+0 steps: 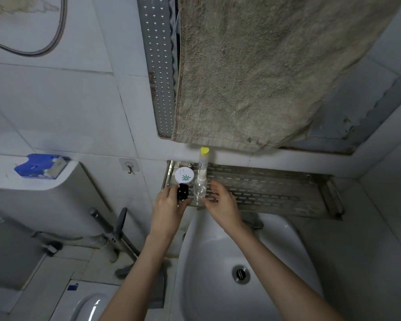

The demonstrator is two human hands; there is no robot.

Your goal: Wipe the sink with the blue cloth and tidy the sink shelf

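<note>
Sink shelf [264, 188] sits at twelve o'clock of my hands: left hand [168, 206] pinches black clip [183, 191], right hand [221, 203] open beside bottle [200, 184].

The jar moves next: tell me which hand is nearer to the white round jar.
Left. The left hand is just in front of the white jar, gripping the small black object before it. The right hand is farther right, beyond the clear bottle.
</note>
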